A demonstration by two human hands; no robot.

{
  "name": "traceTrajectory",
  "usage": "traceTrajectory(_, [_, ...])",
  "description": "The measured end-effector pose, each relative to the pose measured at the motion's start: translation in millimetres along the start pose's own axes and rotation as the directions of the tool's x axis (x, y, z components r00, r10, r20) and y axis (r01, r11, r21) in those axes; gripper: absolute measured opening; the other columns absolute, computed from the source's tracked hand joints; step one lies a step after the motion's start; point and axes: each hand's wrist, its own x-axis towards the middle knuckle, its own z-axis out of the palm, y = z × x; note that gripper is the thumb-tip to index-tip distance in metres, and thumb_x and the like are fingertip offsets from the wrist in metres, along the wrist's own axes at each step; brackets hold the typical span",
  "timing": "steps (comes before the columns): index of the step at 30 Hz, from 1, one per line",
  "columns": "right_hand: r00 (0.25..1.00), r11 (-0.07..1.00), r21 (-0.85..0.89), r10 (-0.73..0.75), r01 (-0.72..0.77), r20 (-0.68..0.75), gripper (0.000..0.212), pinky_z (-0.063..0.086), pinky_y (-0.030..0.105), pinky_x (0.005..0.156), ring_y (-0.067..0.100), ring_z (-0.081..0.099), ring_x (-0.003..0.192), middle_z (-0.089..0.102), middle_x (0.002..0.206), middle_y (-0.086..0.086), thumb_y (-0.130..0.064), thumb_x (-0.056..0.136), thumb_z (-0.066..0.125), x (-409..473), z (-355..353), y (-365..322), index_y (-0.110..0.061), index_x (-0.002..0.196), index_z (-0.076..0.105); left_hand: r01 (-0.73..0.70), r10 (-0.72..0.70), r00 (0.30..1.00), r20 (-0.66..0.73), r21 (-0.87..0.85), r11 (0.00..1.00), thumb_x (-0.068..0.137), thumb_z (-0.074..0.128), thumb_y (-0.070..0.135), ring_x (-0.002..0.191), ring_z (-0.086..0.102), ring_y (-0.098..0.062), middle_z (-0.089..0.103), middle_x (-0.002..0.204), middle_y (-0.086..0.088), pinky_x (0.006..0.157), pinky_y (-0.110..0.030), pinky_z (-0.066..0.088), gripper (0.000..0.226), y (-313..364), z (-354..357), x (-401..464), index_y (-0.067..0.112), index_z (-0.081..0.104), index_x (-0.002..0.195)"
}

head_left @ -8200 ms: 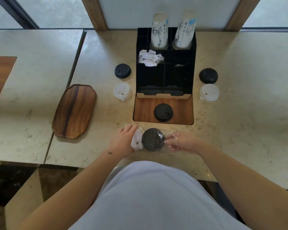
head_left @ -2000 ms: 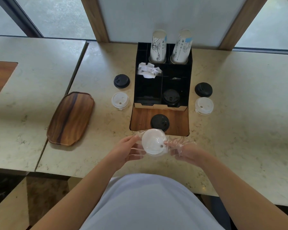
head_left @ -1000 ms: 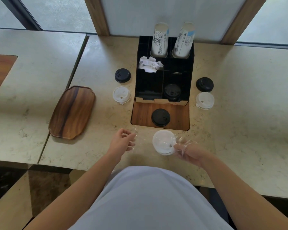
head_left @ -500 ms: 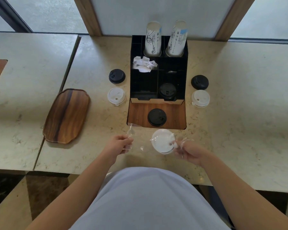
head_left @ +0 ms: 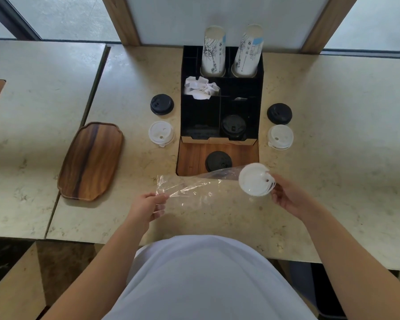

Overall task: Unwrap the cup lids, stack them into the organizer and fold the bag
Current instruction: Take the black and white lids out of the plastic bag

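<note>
Right hand (head_left: 289, 199) holds a white lid (head_left: 255, 180) by its near edge, fingers curled round the rim, lid raised above the table (head_left: 333, 158) and tilted toward the person. Left hand (head_left: 147, 205) pinches one end of a clear plastic bag (head_left: 194, 188) between thumb and fingers. The bag stretches from the left hand across to the white lid; its far end lies against the lid, and whether it still wraps the lid cannot be told.

Just beyond the bag, between the two hands, a black lid (head_left: 218, 160) sits on a wooden inset (head_left: 189, 155) in the table. Beyond that stands the black organizer (head_left: 259, 107); a second dark lid (head_left: 233, 127) lies in its front right compartment. Crumpled white paper (head_left: 201, 90) fills a compartment further back on the left, and two printed paper cup stacks (head_left: 231, 51) stand upside down at the rear.

Beyond the left hand, beside the organizer: one white lid on the left (head_left: 161, 133) and, past it, one black lid on the left (head_left: 162, 104). Beyond the right hand, the same pair: white lid on the right (head_left: 280, 136), black lid on the right (head_left: 279, 113). Outward from the left hand lies a wooden tray (head_left: 90, 160).
</note>
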Motion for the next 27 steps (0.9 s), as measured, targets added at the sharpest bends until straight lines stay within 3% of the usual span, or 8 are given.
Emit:
traceTrajectory(5, [0.965,0.959,0.114,-0.25,0.258,-0.08,0.032,0.051,0.018,0.053,0.006,0.056,0.061,0.068,0.091,0.002,-0.039,0.094,0.069,4.6,25.6,-41.6,-0.018,0.117,0.067,0.018,-0.019,0.999,0.038,0.035,0.999,0.078,0.084,0.011,0.059,0.056,-0.015,0.063,0.075,-0.006,0.053,-0.026,0.05,0.028,2.9,7.7,0.2,0.002,0.069,0.1])
traceTrajectory(9, [0.947,0.947,-0.068,-0.318,0.315,-0.041,0.03,0.054,0.02,0.061,0.009,0.067,0.074,0.072,0.095,0.0,-0.041,0.085,0.077,12.2,70.9,-64.5,-0.019,0.104,0.068,0.015,-0.021,0.994,0.111,0.052,0.999,0.08,0.083,0.011,0.062,0.061,-0.016,0.066,0.072,-0.003,0.062,-0.03,0.052,0.03,4.8,16.6,1.9,0.0,0.07,0.105])
traceTrajectory(13, [0.928,0.893,-0.268,-0.374,0.36,0.001,0.027,0.055,0.016,0.061,0.004,0.071,0.071,0.07,0.095,-0.005,-0.045,0.084,0.077,28.2,115.2,-78.1,-0.027,0.099,0.063,0.021,-0.033,0.988,0.149,0.081,0.996,0.08,0.082,0.01,0.064,0.061,-0.017,0.068,0.074,-0.005,0.062,-0.031,0.052,0.025,4.9,22.0,3.3,0.001,0.071,0.1])
traceTrajectory(15, [0.875,0.765,-0.466,-0.483,0.445,0.042,0.034,0.056,0.017,0.062,0.006,0.07,0.078,0.066,0.1,-0.01,-0.048,0.083,0.077,37.7,132.4,-79.4,-0.028,0.103,0.059,0.014,-0.03,0.983,0.184,0.083,0.996,0.08,0.082,0.012,0.064,0.06,-0.018,0.067,0.077,-0.008,0.063,-0.031,0.05,0.022,4.3,23.8,3.0,0.003,0.072,0.096])
traceTrajectory(17, [0.79,0.564,-0.639,-0.603,0.523,0.113,0.041,0.053,0.016,0.065,0.007,0.064,0.082,0.06,0.097,-0.017,-0.052,0.081,0.076,45.2,146.9,-79.8,-0.03,0.107,0.055,-0.01,-0.01,0.976,0.219,0.088,0.996,0.08,0.083,0.015,0.065,0.06,-0.019,0.066,0.076,-0.009,0.065,-0.032,0.05,0.022,6.1,26.0,2.4,0.003,0.073,0.096])
traceTrajectory(19, [0.713,0.413,-0.708,-0.677,0.573,0.183,0.044,0.048,0.015,0.066,0.004,0.059,0.082,0.057,0.095,-0.016,-0.052,0.078,0.077,51.0,160.6,-81.8,-0.028,0.107,0.054,-0.034,0.012,0.97,0.244,0.086,0.996,0.078,0.084,0.019,0.065,0.059,-0.02,0.065,0.073,-0.008,0.066,-0.034,0.049,0.023,9.3,28.5,2.0,0.005,0.075,0.094])
traceTrajectory(23, [0.674,0.247,-0.782,-0.684,0.572,0.277,0.047,0.055,0.029,0.07,0.012,0.059,0.082,0.052,0.107,-0.005,-0.046,0.078,0.078,63.1,183.6,-87.3,-0.023,0.11,0.052,-0.029,0.017,0.971,0.238,0.046,0.999,0.07,0.086,0.029,0.067,0.06,-0.017,0.066,0.074,-0.006,0.065,-0.032,0.048,0.029,17.0,30.2,5.7,0.008,0.075,0.087])
traceTrajectory(27, [0.641,0.002,-0.858,-0.666,0.514,0.383,0.045,0.057,0.039,0.066,0.023,0.06,0.079,0.048,0.112,0.003,-0.039,0.083,0.073,77.2,206.7,-96.9,-0.015,0.114,0.05,-0.041,0.042,0.977,0.211,-0.012,0.999,0.07,0.085,0.025,0.065,0.062,-0.016,0.07,0.076,-0.004,0.06,-0.025,0.051,0.022,26.8,27.8,11.9,0.011,0.078,0.086])
